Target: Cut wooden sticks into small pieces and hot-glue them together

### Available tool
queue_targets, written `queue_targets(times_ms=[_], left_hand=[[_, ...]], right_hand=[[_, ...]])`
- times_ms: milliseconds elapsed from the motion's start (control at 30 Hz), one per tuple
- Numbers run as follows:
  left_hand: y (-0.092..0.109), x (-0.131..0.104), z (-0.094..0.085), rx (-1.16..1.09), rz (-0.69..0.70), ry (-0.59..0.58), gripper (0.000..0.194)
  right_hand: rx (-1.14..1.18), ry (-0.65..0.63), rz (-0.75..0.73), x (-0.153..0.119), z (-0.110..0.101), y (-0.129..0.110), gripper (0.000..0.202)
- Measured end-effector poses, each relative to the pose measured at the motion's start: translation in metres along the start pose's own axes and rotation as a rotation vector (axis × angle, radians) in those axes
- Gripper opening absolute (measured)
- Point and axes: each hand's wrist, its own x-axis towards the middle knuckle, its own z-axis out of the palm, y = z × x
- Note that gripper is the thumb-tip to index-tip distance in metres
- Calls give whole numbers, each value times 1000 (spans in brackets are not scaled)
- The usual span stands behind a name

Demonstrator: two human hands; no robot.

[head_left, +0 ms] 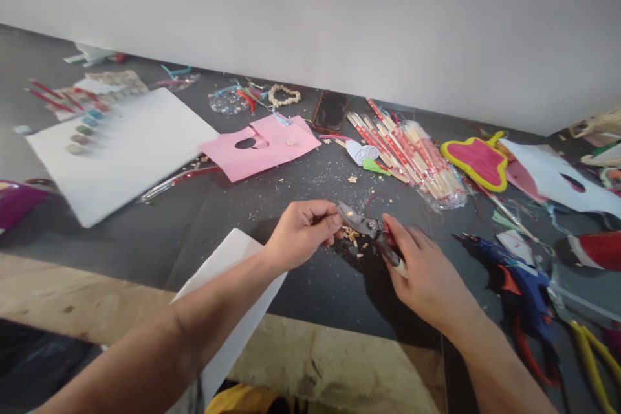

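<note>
1. Head view: the right grip [420, 265] is closed around the handles of the shears [371, 225], whose blades point towards the left grip.
2. The left grip [310, 233] looks pinched, fingertips right beside the blades; the fingers hide what, if anything, they hold, so I cannot tell how fully it is closed.
3. Small pale bits [350, 233] lie on the bench [334, 297] just beneath the blades, between both grips.
4. The step in hand seems to be snipping short pieces.
5. A clean cut would call for a firm left pinch, fingertips clear of the blades, then a squeeze on the right.
6. Wrapped sticks [412, 158] lie beyond the right grip; the glue gun [514, 284] is to its right.
</note>
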Motion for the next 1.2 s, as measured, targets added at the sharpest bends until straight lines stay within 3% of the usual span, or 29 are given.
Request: queue_targets(times_ms=[367,667,800,1033,1200], left_hand=[[-2,0,3,-175,-63,43,24],[2,1,5,55,49,75,13],[2,0,4,146,84,84,18],[0,-1,0,87,64,8,22],[0,0,0,5,40,25,23]], right_hand=[[37,-40,82,-2,-2,-11,51],[57,-2,97,1,2,-5,50],[40,3,85,1,2,-4,55],[15,-30,54,1,3,-1,60],[56,-44,62,0,0,-8,57]])
